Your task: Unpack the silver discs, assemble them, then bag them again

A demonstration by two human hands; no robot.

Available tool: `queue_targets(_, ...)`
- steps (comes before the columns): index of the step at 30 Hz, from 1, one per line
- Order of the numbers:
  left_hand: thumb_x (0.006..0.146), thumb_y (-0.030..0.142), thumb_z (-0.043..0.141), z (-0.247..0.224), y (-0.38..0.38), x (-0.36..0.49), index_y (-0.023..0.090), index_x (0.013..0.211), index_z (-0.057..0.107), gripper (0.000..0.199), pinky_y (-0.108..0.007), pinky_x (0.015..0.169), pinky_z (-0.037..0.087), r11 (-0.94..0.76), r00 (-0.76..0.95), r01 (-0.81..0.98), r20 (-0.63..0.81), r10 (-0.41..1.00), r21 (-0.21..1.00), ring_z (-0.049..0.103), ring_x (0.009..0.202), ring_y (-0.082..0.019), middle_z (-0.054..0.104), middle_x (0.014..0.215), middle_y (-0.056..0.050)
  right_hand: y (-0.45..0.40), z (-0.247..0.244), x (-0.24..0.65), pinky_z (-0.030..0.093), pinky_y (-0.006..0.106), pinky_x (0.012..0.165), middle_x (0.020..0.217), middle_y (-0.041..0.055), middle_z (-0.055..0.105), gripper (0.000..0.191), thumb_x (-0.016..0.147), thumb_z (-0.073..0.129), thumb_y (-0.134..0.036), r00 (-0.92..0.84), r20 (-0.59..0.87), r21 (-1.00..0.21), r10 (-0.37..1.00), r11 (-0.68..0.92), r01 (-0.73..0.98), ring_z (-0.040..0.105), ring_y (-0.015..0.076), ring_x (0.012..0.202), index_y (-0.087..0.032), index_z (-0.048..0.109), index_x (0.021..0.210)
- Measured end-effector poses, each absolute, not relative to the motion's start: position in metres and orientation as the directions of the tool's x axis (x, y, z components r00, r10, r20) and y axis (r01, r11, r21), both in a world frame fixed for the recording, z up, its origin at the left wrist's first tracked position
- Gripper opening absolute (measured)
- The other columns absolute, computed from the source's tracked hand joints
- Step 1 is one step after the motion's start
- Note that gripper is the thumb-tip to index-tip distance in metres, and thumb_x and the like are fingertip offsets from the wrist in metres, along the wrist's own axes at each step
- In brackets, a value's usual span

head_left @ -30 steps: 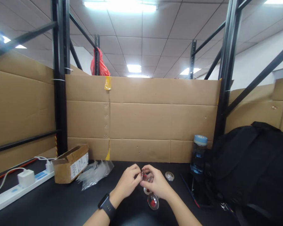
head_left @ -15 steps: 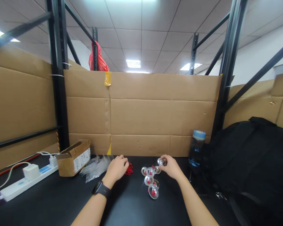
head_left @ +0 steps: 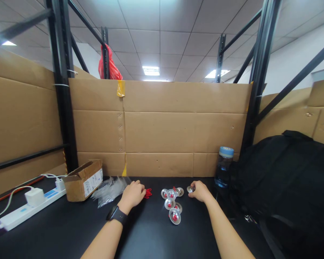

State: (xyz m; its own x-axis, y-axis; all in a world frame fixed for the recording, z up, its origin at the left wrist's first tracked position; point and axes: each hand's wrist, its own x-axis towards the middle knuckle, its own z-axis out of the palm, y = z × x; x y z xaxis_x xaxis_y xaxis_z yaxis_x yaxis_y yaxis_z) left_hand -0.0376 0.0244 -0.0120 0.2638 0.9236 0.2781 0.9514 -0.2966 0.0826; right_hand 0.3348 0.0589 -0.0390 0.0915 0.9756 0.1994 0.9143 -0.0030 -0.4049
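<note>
My right hand (head_left: 200, 191) is closed on a small silver cymbal-like disc (head_left: 190, 189), pinched between thumb and fingers low over the black table. Left of it lies a loose cluster of several similar shiny discs (head_left: 175, 216) with red centres, some overlapping. My left hand (head_left: 133, 194) rests on the table with loosely bent fingers, and I see nothing held in it. A bundle of red cord (head_left: 148, 193) lies at its fingertips; whether they touch it I cannot tell. Crumpled clear plastic bags (head_left: 110, 190) lie beside this hand, on its left.
An opened cardboard box (head_left: 83, 181) and a white power strip (head_left: 35, 205) with plugs stand at left. A blue-capped bottle (head_left: 224, 167) and a large black bag (head_left: 288, 180) are at right. A cardboard wall (head_left: 159, 129) closes off the back.
My right hand has moved right and slightly down with the disc, away from the cluster. My left hand stays beside the red cord. The whole view has shifted slightly.
</note>
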Motion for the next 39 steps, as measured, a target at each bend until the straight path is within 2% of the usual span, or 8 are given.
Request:
queue_targets(8,0.096,0.037,0.045,-0.010,0.025,-0.036,0.021,0.087,0.073,0.034,-0.035,0.084,0.047,-0.256,0.223,0.965,0.319,0.921,0.065,0.061,0.099,-0.025,0.065,0.102,-0.011,0.062,-0.042,0.341,0.046,0.026,0.077,0.103,0.0084,0.070,0.047,0.063,0.084,-0.027,0.054,0.177,-0.436,0.983,0.029,0.900,0.067,0.0213,0.093,-0.018,0.070,0.107)
queue_targets(19,0.094,0.033,0.049,-0.010,0.026,-0.037,0.022,0.086,0.071,0.026,-0.034,0.082,0.044,-0.286,0.236,0.953,0.354,0.905,0.095,0.059,0.096,-0.025,0.064,0.097,-0.009,0.055,-0.035,0.339,0.047,0.031,0.082,0.106,0.0094,0.068,0.043,0.066,0.083,-0.032,0.051,0.193,-0.407,0.980,0.033,0.913,0.065,0.0247,0.097,-0.020,0.071,0.106)
queue_targets(23,0.094,0.033,0.050,-0.009,0.027,-0.036,0.022,0.084,0.070,0.025,-0.033,0.082,0.043,-0.297,0.237,0.948,0.368,0.899,0.115,0.059,0.095,-0.025,0.063,0.096,-0.009,0.036,-0.010,0.320,0.047,0.028,0.082,0.105,0.0088,0.068,0.029,0.073,0.076,-0.026,-0.058,0.359,-0.446,0.932,0.226,0.866,0.065,0.0210,0.097,-0.018,0.070,0.100)
queue_targets(26,0.094,0.034,0.050,-0.009,0.026,-0.035,0.022,0.083,0.069,0.025,-0.033,0.082,0.043,-0.304,0.237,0.944,0.377,0.895,0.129,0.059,0.095,-0.024,0.063,0.095,-0.009,0.012,0.012,0.296,0.045,0.025,0.067,0.091,0.0032,0.071,0.027,0.074,0.076,-0.039,-0.306,0.216,-0.525,0.927,0.375,0.764,0.064,0.0164,0.076,-0.019,0.069,0.092)
queue_targets(28,0.094,0.034,0.051,-0.008,0.025,-0.035,0.022,0.083,0.069,0.024,-0.033,0.081,0.043,-0.309,0.239,0.942,0.381,0.893,0.133,0.059,0.094,-0.024,0.063,0.096,-0.009,-0.005,0.021,0.277,0.042,0.025,0.063,0.086,0.0008,0.071,0.042,0.060,0.086,-0.047,-0.446,0.087,-0.489,0.891,0.429,0.760,0.064,0.0177,0.075,-0.021,0.069,0.088)
queue_targets(31,0.093,0.032,0.051,-0.006,0.023,-0.033,0.022,0.084,0.069,0.023,-0.033,0.081,0.042,-0.317,0.244,0.939,0.393,0.887,0.133,0.059,0.094,-0.024,0.064,0.098,-0.009,-0.027,0.025,0.249,0.040,0.027,0.059,0.082,0.0009,0.070,0.055,0.047,0.090,-0.053,-0.444,-0.019,-0.370,0.896,0.406,0.836,0.064,0.0213,0.070,-0.023,0.066,0.086)
queue_targets(35,0.092,0.031,0.052,-0.005,0.021,-0.030,0.022,0.084,0.069,0.021,-0.034,0.082,0.042,-0.339,0.260,0.931,0.401,0.879,0.139,0.058,0.094,-0.024,0.063,0.097,-0.008,-0.043,0.024,0.224,0.041,0.031,0.061,0.087,0.0046,0.069,0.055,0.048,0.088,-0.050,-0.389,-0.005,-0.155,0.921,0.384,0.910,0.066,0.0283,0.076,-0.024,0.064,0.090)
queue_targets(39,0.091,0.029,0.054,-0.004,0.019,-0.026,0.022,0.082,0.068,0.018,-0.034,0.082,0.042,-0.368,0.278,0.917,0.414,0.867,0.153,0.058,0.092,-0.023,0.063,0.095,-0.008,-0.044,0.023,0.224,0.041,0.030,0.062,0.091,0.0040,0.068,0.056,0.049,0.087,-0.043,-0.431,0.001,-0.153,0.903,0.426,0.892,0.066,0.0273,0.077,-0.026,0.063,0.097)
